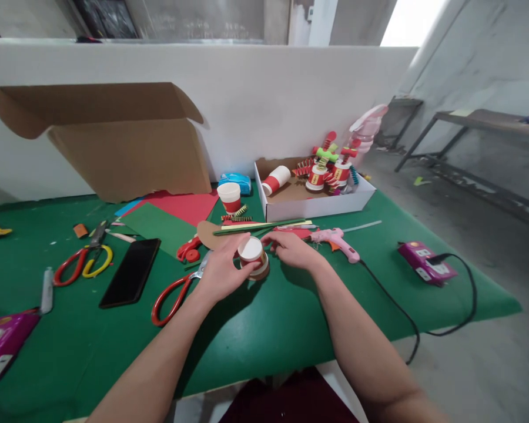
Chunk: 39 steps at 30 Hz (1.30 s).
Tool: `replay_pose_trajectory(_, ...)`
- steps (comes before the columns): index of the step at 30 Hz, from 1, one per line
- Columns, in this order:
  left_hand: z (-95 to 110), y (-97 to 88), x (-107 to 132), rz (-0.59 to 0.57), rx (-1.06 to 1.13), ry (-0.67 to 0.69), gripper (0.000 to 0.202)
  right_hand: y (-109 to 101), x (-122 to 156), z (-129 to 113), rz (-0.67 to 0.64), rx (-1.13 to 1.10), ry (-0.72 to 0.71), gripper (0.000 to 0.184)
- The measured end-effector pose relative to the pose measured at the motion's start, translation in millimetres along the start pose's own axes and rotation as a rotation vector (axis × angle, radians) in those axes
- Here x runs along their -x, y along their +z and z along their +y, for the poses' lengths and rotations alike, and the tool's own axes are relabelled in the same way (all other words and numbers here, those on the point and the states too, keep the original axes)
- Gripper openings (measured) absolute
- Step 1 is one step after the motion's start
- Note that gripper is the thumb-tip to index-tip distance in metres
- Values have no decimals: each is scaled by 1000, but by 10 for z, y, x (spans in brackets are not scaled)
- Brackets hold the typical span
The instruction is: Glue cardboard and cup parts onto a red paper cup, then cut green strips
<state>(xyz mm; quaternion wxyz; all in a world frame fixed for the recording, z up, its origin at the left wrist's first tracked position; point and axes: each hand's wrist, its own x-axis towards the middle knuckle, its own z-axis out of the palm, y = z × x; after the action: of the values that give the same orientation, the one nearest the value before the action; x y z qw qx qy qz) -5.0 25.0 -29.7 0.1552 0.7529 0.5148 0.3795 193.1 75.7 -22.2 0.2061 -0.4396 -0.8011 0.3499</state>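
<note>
My left hand is closed around a small red and white paper cup, thumb on its near side and fingers behind. A white round end of the cup faces up, and brown shows around its lower edge. Just right of the cup is my right hand, its fingers bent and thumb apart, with nothing visible in it. Behind both hands lie thin green and yellow paper strips. A brown cardboard piece is beside my left fingers. Red-handled scissors lie by my left wrist, partly hidden.
A pink glue gun lies right, its cord running to a purple power strip. Behind stand a white box of decorated cups and another paper cup. Left are a phone, more scissors and coloured paper.
</note>
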Motion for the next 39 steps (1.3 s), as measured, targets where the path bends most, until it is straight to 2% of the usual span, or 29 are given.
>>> replay_pose_trajectory(7,-15,18,5,-15,-14,8,49,13,3,-20,-28,18,-2,48)
replay_pose_trajectory(12,-23,19,4,-67,-14,-7,50,23,-5,-46,-61,39,3,47)
replay_pose_trajectory(39,-13,24,7,-98,-48,0,49,41,12,-127,-89,105,38,46)
